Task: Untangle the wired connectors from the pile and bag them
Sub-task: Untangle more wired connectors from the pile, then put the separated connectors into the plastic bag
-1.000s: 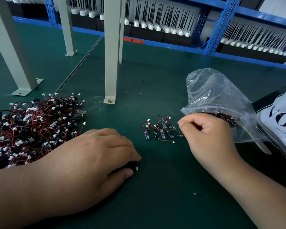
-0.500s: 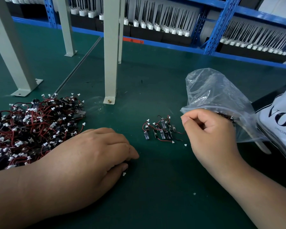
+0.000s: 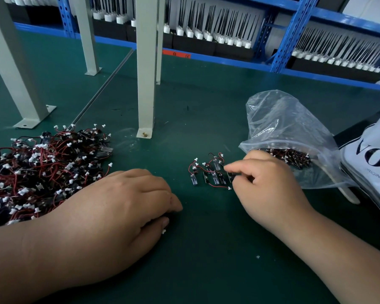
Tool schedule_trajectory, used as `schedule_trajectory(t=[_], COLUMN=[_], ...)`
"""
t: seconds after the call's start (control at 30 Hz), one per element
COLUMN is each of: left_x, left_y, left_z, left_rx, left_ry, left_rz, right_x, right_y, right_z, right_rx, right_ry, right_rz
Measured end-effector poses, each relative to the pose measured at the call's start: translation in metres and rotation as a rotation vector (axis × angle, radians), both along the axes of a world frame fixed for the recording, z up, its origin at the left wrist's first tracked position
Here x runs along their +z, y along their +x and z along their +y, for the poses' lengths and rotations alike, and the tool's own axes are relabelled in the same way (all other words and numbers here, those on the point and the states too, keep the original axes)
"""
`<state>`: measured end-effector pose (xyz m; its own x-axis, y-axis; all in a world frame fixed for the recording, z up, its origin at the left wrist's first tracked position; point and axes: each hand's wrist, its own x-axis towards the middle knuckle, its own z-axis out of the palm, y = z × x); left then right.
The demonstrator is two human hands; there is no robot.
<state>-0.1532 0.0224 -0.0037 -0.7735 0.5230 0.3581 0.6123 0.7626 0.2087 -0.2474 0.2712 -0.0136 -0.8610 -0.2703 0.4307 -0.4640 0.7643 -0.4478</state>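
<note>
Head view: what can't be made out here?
- Left hand: its own fingers hide what it covers; only a white plug peeks out.
- Right hand: fingertips blurred; grasp on the sorted connectors unclear.
- Tangled pile: cut off by left edge, partly hidden by left hand.
- Clear bag: connector count too small to tell.
- White bag: lettering cut off by right edge.

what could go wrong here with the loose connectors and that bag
The separated connectors lie close together with wires overlapping, so the right hand may lift several and re-tangle them. The plastic bag lies on its side with its mouth open, so bagged pieces might slide out.
</note>
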Motion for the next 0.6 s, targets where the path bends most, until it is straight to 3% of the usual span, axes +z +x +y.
schedule_trajectory(t=[0.17, 0.33, 0.43, 0.6], left_x=[0.0007, 0.0011, -0.0010, -0.0024], left_y=[-0.0009, -0.0016, -0.0016, -0.0011], left_z=[0.0048, 0.0069, 0.0073, 0.0029], left_rx=[0.017, 0.042, 0.035, -0.030], left_ry=[-0.047, -0.091, -0.083, -0.007], left_rz=[0.038, 0.041, 0.035, 0.026], right_x=[0.0001, -0.0031, -0.0040, -0.0002], right_y=[-0.0028, -0.0020, 0.0005, 0.0055], right_z=[0.0037, 0.0028, 0.0000, -0.0037], right_rx=[0.017, 0.063, 0.121, 0.164], right_ry=[-0.208, -0.271, -0.218, 0.064], right_rz=[0.197, 0.128, -0.013, -0.115])
